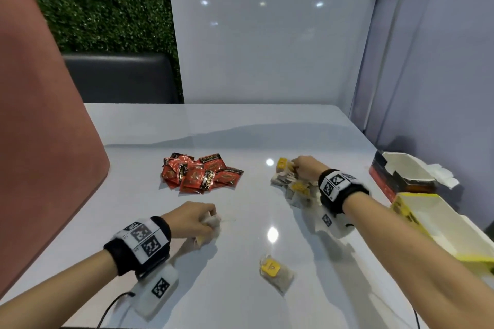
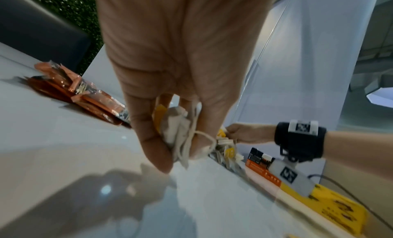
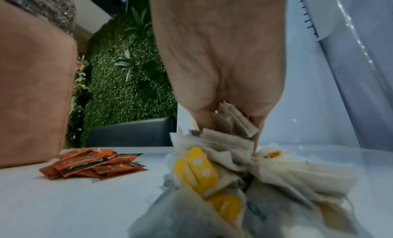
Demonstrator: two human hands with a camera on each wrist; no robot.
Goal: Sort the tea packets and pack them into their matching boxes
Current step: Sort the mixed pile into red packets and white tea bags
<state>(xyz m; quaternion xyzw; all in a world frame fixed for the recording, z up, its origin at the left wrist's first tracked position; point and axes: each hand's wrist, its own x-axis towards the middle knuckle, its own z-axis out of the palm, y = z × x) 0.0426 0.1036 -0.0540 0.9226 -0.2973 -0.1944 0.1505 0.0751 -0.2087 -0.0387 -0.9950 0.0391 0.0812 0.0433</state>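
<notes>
A pink, soft-looking chair back (image 1: 40,141) filled the far left beside the glossy white table (image 1: 240,128). The left hand (image 1: 191,218) curled its fingers and thumb round a small crumpled bunch of paper tea bags (image 2: 177,132) with white strings and a yellow tag, holding them just above the tabletop. Beyond it lay a loose heap of shiny red foil packets (image 1: 201,172), flat and rectangular, overlapping one another. Nearer the front edge, one lone tea bag (image 1: 275,271) with a square yellow tag lay flat by itself. Further right, the right hand (image 1: 306,168) gripped a handful from the top of the pile of pale, creased paper tea bags with yellow tags (image 3: 223,171), its fingers closed tight round several folded bags. At the right edge stood two open cardboard boxes, touching each other: a red-and-black box (image 1: 381,177) behind, its white flaps raised, and a yellow box (image 1: 417,211) in front, white inside.
</notes>
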